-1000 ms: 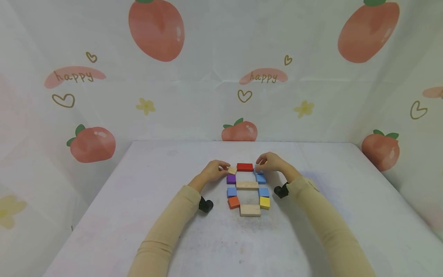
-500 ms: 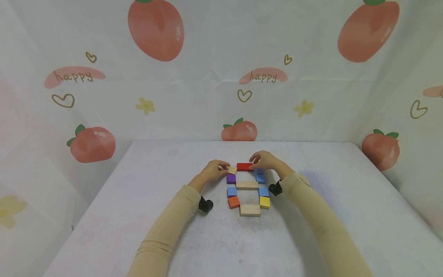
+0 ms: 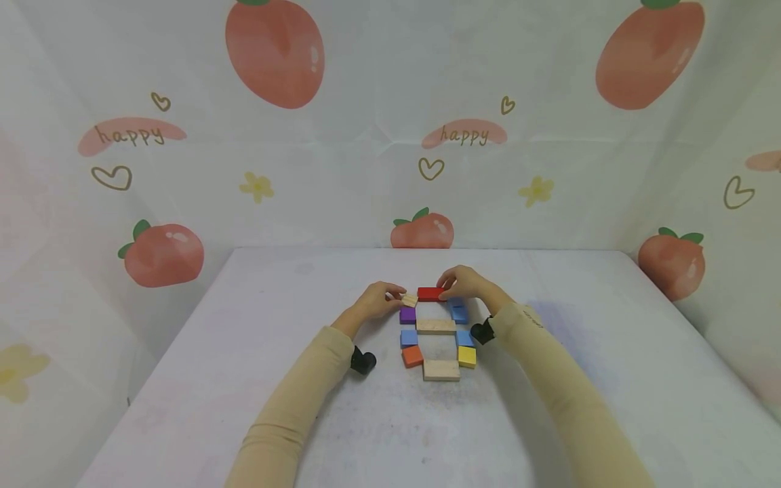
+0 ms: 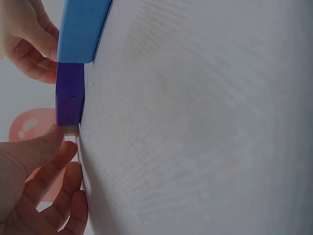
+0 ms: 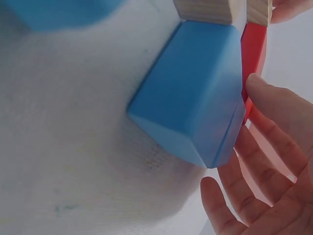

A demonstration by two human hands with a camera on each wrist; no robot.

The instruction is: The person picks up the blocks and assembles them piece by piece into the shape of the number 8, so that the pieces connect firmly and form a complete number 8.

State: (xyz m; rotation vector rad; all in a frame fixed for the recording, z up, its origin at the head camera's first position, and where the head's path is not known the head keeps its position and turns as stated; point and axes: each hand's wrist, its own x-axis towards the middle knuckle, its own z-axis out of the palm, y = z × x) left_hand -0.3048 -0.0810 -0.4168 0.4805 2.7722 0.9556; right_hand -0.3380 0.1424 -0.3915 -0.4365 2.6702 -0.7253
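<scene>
In the head view, a ring of small wooden blocks lies flat on the table. My left hand [image 3: 378, 300] is at its far left corner, with thumb and index finger pinching a plain wood block [image 3: 409, 299]. In the left wrist view that plain block is mostly hidden behind the purple block [image 4: 70, 93]. My right hand [image 3: 465, 282] pinches the right end of the red block [image 3: 430, 294] at the far side. In the right wrist view the thumb lies on its near face and the other fingers are behind it. A blue block [image 5: 190, 83] is close beside the fingers.
Nearer to me are a long plain block [image 3: 436, 327], another blue block [image 3: 409, 338], an orange block [image 3: 411, 356], a yellow block [image 3: 466, 357] and a second plain block [image 3: 441, 370]. A patterned curtain [image 3: 342, 156] hangs behind the white table [image 3: 244, 339].
My right hand has moved left from the far blue block to the red block and taken its right end. The left hand has stayed at the plain wood block.
</scene>
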